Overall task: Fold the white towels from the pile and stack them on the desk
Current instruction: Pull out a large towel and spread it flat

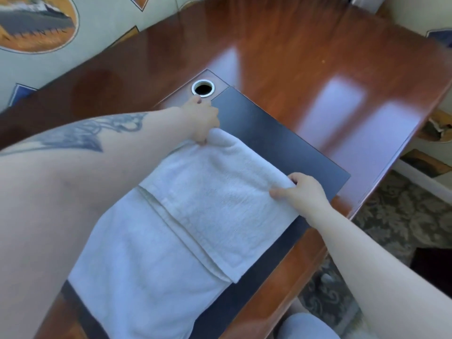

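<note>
Right hand (303, 192) is pinching the far right corner of the white towel (186, 216), thumb lying on top and fingers curled under the folded edge, while farther off the left hand (203, 121) is gripping the far left corner, its fingers bunched round the cloth. Between them the far end of the towel is lying doubled back toward the near side, its hem resting partway down the lower layer, so a fold is being laid right now. The towel is sitting on the dark desk pad (281, 143), its near end hanging over the near edge of the wooden desk (318, 57). Judging by this, one towel is partly folded and nothing is stacked yet; the pile is not showing anywhere. Next, the folded layer seems to need its edges squared up with the layer below and smoothing flat, then another fold across. Just beyond the left hand, the cable grommet (203, 88) is sitting in the desk top.
</note>
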`<state>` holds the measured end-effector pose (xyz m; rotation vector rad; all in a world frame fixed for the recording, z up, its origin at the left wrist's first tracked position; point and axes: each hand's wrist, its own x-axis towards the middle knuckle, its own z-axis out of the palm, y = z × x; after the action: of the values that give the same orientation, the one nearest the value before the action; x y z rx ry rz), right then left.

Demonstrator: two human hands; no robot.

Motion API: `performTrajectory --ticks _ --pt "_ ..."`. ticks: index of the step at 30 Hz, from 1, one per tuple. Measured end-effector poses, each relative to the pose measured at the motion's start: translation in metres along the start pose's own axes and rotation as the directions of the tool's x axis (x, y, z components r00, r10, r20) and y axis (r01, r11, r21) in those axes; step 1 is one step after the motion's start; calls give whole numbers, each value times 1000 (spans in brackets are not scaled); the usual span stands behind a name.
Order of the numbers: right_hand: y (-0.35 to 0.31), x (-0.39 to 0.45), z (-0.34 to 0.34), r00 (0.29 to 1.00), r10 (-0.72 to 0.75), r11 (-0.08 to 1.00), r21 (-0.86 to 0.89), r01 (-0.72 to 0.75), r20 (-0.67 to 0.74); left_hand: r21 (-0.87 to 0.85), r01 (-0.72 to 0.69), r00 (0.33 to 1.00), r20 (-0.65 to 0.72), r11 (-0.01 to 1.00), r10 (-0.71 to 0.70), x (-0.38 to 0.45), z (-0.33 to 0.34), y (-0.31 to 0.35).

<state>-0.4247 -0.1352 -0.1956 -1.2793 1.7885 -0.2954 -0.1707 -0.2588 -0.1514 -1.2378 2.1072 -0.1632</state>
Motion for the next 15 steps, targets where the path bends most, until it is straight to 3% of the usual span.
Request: performTrajectory --ticks 2,4,7,10,15 --pt "-2 -4 -7 998 -24 999 -38 21 -66 -46 68 986 -147 997 -74 -3 3 1" --pt "-11 -7 -20 971 -100 989 -130 73 -217 -182 107 929 -332 977 -164 -8 0 -5" --pt "-32 -19 -40 865 -266 950 -267 161 -425 -373 89 820 -499 924 -281 -20 -10 -13" --pt "-33 -48 -40 777 -421 891 -372 259 -468 -496 47 720 -585 867 -374 -42 -5 -15" --pt "-18 -110 -1 680 -606 789 -424 445 -413 -451 -8 614 -707 893 -352 -104 30 -14"
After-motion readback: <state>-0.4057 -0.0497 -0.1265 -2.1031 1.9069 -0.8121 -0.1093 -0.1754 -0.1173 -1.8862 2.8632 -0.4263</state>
